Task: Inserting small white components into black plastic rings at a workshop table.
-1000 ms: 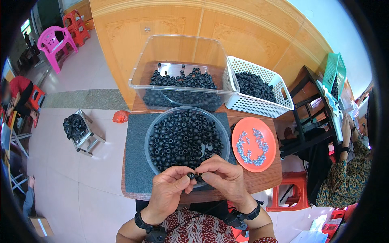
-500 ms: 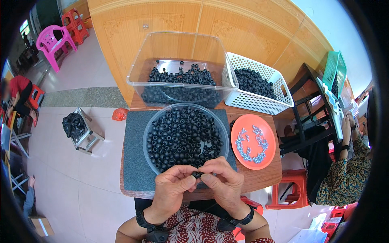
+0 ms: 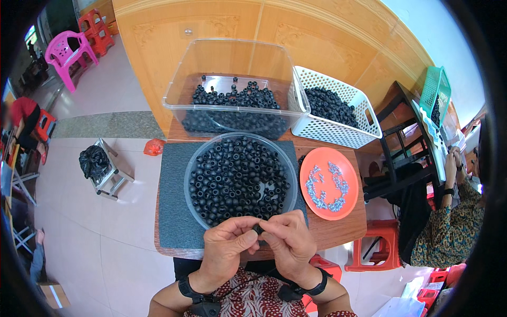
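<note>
Beads (image 3: 232,179), black and round with holes, are heaped in a clear round tub (image 3: 186,182) in the middle of the frame. One small black bead (image 3: 257,229) is held up at the near edge of the tub, lower middle of the frame. It is pinched between thumb and fingertips by the left hand (image 3: 227,245), and its other side is pinched by the right hand (image 3: 289,243). The other fingers of both hands are curled in. Whether the tub's rim is touched by the hands cannot be told.

The tub is set on a dark grey mat (image 3: 171,206), and a wide strip of mat is left on its left side. On its right, only a thin strip of mat can be seen. Just beside that, an orange plate (image 3: 327,182) with shiny silver bits (image 3: 342,186) is placed close to the right edge of the wooden table (image 3: 338,232). More room is left on the wood below the plate. At the front, just a narrow band of wood is shown past the mat.

Behind the tub, the way is blocked by a big clear box (image 3: 232,109) and a white basket (image 3: 338,138), both with black beads inside. At the left of the frame, wide floor tiles (image 3: 74,211) are seen.
</note>
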### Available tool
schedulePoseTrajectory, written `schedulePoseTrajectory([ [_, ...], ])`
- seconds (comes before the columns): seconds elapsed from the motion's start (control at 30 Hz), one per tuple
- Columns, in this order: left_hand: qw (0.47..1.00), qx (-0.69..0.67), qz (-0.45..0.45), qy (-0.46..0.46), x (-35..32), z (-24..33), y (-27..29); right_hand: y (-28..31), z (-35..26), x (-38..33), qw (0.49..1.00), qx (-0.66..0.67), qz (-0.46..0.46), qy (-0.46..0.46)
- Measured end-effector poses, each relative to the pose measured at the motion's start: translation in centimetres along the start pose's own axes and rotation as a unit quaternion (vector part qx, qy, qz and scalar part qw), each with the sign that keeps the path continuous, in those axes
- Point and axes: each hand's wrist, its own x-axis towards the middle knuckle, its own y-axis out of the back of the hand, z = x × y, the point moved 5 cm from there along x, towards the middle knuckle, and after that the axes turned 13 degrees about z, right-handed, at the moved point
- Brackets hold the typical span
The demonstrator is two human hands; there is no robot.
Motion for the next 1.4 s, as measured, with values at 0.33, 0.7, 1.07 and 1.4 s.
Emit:
schedulePoseTrajectory([
  [0.33, 0.998, 0.058, -0.011, 0.027, -0.2, 0.1, -0.3, 0.3, -0.8, -0.5, 0.990, -0.104, 0.020, 0.094],
  [0.7, 0.992, 0.054, 0.023, 0.108, 0.1, -0.5, 0.2, 0.6, -1.0, -0.5, 0.992, -0.065, -0.029, 0.108],
  [1.07, 0.994, 0.077, 0.026, 0.077, 0.2, -0.2, -0.9, -0.2, -1.1, 0.6, 0.955, -0.159, -0.099, 0.229],
  [1.4, 0.987, 0.122, -0.023, 0.104, -0.4, -0.2, -0.5, 0.6, -1.1, 1.3, 0.930, -0.201, -0.099, 0.292],
])
